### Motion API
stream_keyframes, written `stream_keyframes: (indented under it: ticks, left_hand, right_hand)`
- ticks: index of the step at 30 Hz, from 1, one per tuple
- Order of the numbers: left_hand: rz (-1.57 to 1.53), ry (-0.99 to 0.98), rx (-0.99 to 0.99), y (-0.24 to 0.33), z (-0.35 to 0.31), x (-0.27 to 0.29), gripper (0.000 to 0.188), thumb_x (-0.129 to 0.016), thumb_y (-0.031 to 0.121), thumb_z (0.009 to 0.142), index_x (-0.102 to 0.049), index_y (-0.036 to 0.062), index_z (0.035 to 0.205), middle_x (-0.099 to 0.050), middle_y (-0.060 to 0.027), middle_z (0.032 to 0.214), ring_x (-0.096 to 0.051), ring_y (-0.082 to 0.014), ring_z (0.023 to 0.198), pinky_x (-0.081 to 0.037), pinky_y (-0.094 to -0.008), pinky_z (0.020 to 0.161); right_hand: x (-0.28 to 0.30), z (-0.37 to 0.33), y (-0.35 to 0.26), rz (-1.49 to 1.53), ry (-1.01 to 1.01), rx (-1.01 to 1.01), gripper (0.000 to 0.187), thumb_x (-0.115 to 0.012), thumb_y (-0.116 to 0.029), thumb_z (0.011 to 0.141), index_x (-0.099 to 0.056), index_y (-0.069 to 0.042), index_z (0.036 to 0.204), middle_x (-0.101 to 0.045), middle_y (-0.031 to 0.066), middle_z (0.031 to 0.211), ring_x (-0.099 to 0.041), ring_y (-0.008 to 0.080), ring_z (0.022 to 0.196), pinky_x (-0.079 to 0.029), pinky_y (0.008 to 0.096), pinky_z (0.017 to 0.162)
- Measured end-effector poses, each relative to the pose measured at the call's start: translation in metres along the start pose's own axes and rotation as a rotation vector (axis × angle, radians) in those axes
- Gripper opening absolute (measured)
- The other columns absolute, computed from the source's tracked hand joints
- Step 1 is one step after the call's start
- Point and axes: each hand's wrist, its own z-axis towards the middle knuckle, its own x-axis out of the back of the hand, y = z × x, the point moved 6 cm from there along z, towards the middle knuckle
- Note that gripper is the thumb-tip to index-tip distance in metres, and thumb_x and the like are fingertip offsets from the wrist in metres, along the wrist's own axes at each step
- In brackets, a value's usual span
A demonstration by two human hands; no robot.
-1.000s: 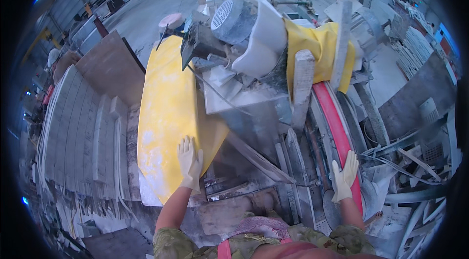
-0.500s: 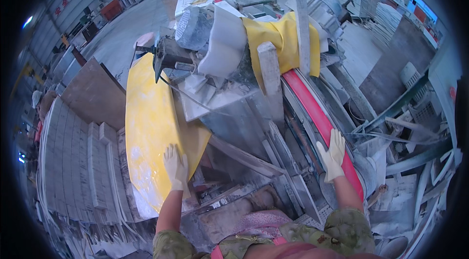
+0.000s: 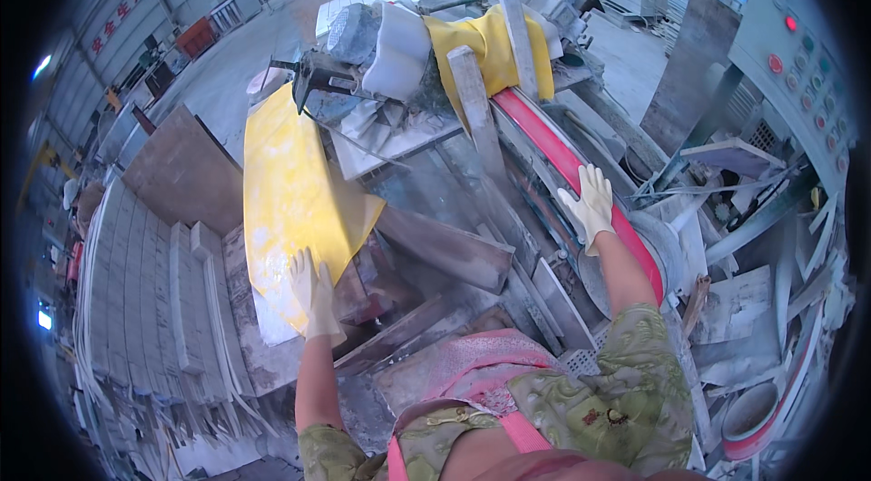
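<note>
My left hand (image 3: 314,298), in a cream glove, lies with fingers spread over the near end of a long yellow sheet (image 3: 286,181). The sheet drapes downward, with pale wet-looking patches on its surface. My right hand (image 3: 592,207), gloved alike, is at the red belt (image 3: 555,147), fingers stretched and thumb apart. Whether its palm presses on the belt cannot be seen. Neither hand grips anything. The belt runs from beneath a second yellow cover (image 3: 494,50) down toward my right side.
Stacked grey slabs (image 3: 136,290) stand at the left. A control panel (image 3: 771,23) with lit red buttons is at the upper right. Between my arms lie worn boards (image 3: 445,250); two upright posts (image 3: 474,109) lean near the motor (image 3: 354,34). Scrap pieces crowd the right.
The view has shifted, bringing the control panel in at the right. My left hand is closer to the yellow sheet's near edge; my right hand is slightly farther up along the belt.
</note>
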Motion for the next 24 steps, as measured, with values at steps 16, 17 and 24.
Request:
stream_keyframes:
  ticks: [16,17,24]
  left_hand:
    - [0.089,0.069,0.101,0.012,-0.036,-0.02,0.047,-0.053,0.028,0.099,-0.06,0.0007,0.136,-0.058,-0.023,0.141,-0.049,-0.0411,0.135,-0.031,-0.0536,0.117]
    - [0.104,0.029,0.122,0.011,-0.037,-0.021,0.046,-0.053,0.028,0.099,-0.06,0.0009,0.136,-0.058,-0.0229,0.141,-0.049,-0.0407,0.135,-0.031,-0.0536,0.117]
    - [0.113,0.01,0.149,0.015,-0.03,-0.019,0.042,-0.053,0.025,0.099,-0.062,0.0026,0.134,-0.059,-0.021,0.141,-0.049,-0.0383,0.135,-0.03,-0.0532,0.118]
  right_hand:
    - [0.004,-0.039,-0.001,-0.159,-0.224,0.066,0.077,-0.067,-0.042,0.091,-0.039,-0.005,0.153,-0.041,0.0194,0.157,-0.036,0.0328,0.147,-0.025,0.046,0.123]
    - [0.004,-0.033,0.001,-0.127,-0.302,0.05,0.076,-0.068,-0.041,0.091,-0.04,-0.004,0.152,-0.042,0.0205,0.156,-0.037,0.0336,0.147,-0.026,0.0462,0.122]
    - [-0.003,-0.022,0.001,-0.046,0.084,0.147,0.069,-0.066,-0.038,0.091,-0.047,-0.002,0.146,-0.048,0.0237,0.149,-0.043,0.0339,0.141,-0.027,0.0466,0.121]
